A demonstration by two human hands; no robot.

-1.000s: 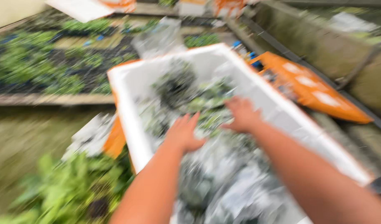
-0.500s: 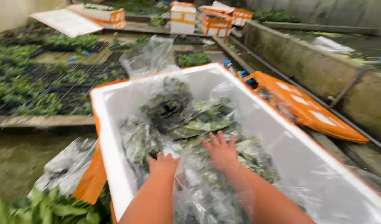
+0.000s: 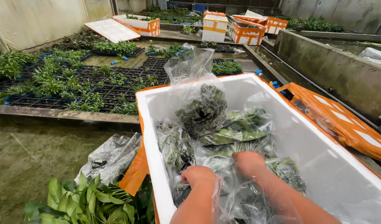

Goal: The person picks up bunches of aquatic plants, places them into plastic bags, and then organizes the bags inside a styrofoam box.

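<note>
I see clear plastic bags of greens (image 3: 223, 132) packed inside the white foam box (image 3: 151, 137) — orange-and-white cartons (image 3: 215, 28) stand at the far end, a crumpled bag (image 3: 111, 155) lies beside the box's left wall.

One white foam box (image 3: 157, 137), two hands, about five plant bags.

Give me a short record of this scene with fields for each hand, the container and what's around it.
left hand: closed on clear plastic bags of plants
right hand: pressed down among the same bags
container: white foam box with orange outside, open, partly filled
beside box: loose leafy plants, grey plastic bag
behind: black seedling trays, more orange and white boxes
</note>
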